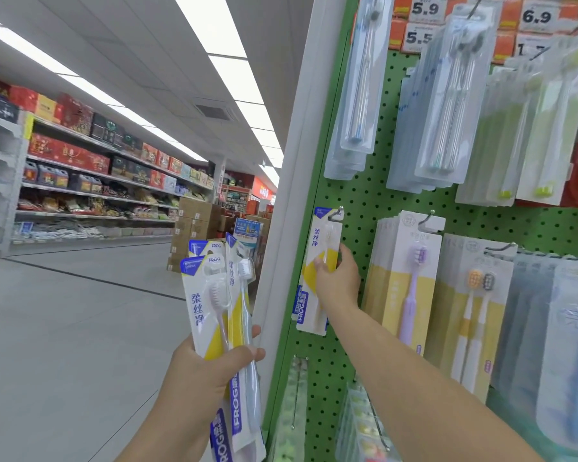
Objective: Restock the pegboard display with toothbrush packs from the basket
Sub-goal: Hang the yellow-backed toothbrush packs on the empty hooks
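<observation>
We steady one pack (317, 271) on its peg (337, 213) w/ right grip (336, 281) pinching it; left grip (207, 368) clasps spare packs (214, 295), ready.

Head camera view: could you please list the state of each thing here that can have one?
Left hand: grips a fan of packs.
Spare FROG packs: held upright, off the board.
Right hand: pinches one pack.
Yellow FROG pack: top hole at the hook, slightly tilted.
Hook: carries only that pack.
Purple toothbrush packs: hanging, stacked.
Pegboard: partly stocked.
</observation>
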